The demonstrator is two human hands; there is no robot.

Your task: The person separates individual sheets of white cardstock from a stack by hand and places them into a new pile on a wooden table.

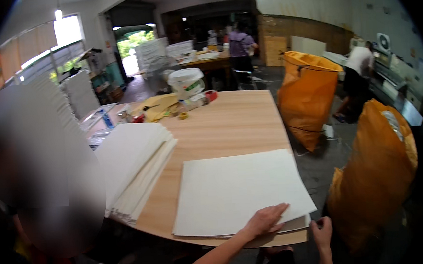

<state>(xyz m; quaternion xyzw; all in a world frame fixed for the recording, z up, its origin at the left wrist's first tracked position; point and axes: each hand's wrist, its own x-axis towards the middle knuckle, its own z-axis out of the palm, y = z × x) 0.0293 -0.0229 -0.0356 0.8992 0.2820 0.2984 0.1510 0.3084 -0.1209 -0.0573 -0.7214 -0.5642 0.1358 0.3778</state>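
Observation:
A small stack of large white sheets lies at the near edge of the wooden table. My left hand rests on its near right part, fingers stretched out over the paper. The top sheet sits slightly askew, so the corner of a lower sheet shows beneath it. Just off the table's edge, beside that corner, my right hand has its fingers curled together. Whether paper is pinched in them is too small to make out.
A thick pile of white sheets covers the table's left side. Behind it are a white bucket, tape rolls and scissors. Two orange sacks stand on the floor to the right. Two people work farther back; a blurred shape fills the left.

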